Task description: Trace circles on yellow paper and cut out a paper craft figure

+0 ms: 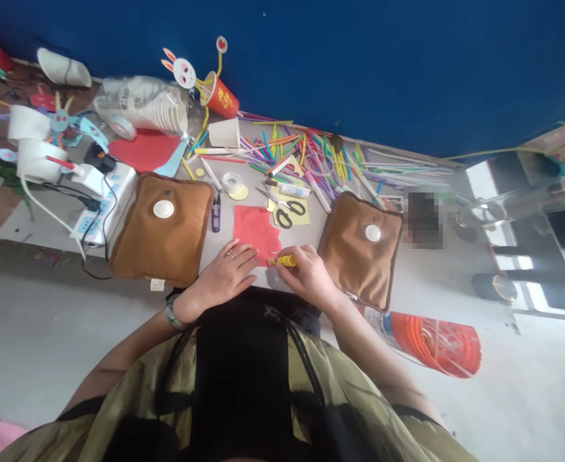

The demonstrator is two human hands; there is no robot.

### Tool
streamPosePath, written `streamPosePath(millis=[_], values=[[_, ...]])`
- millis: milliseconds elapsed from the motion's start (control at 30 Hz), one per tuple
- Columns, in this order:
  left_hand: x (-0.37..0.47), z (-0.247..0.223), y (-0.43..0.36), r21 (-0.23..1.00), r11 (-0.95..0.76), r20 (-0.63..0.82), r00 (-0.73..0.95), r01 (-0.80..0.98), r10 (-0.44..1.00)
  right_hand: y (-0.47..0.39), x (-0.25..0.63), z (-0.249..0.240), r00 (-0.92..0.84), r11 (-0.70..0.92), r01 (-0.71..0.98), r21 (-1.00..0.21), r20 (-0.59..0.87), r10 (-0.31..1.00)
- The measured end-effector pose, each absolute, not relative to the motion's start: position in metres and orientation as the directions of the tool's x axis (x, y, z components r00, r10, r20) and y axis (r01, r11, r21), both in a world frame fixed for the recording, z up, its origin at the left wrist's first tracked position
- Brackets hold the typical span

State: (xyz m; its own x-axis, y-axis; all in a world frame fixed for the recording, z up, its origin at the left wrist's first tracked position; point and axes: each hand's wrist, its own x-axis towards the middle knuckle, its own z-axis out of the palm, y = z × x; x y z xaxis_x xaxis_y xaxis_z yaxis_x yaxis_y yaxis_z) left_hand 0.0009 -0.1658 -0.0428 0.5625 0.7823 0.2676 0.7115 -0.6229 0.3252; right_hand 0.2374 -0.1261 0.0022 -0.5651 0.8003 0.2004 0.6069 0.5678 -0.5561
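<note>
A sheet of red paper [253, 230] with an uneven right edge lies on the table before me. My left hand [229, 269] rests flat across its lower left part, fingers spread, a ring on one of them. In my right hand [306, 273] is a short yellow marker [288, 260], its narrow end pointing left at the paper's lower right corner. Just beyond the red sheet, black-handled scissors [285, 208] lie partly on pale yellow paper [299, 212]. A purple box cutter [215, 215] lies left of the sheet, near a roll of clear tape [231, 181].
Brown cushion-like warmers [167, 237] [359, 250] flank the work area. Many coloured pipe cleaners [306, 151] lie along the blue wall. At left stand a power strip [106, 205] with cords and paper cups [42, 157]. Orange stacked cups [436, 343] lie at lower right.
</note>
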Motion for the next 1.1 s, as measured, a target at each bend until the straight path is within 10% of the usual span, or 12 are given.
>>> streamPosePath(millis=[500, 1100], values=[[0.002, -0.040, -0.163, 0.383, -0.607, 0.245, 0.557, 0.696, 0.793, -0.115, 0.227, 0.012, -0.692, 0.644, 0.583, -0.496, 0.113, 0.713], [0.042, -0.019, -0.153, 0.805, -0.412, 0.353, 0.213, 0.427, 0.911, -0.104, 0.231, 0.008, -0.744, 0.710, 0.526, -0.468, 0.151, 0.651]])
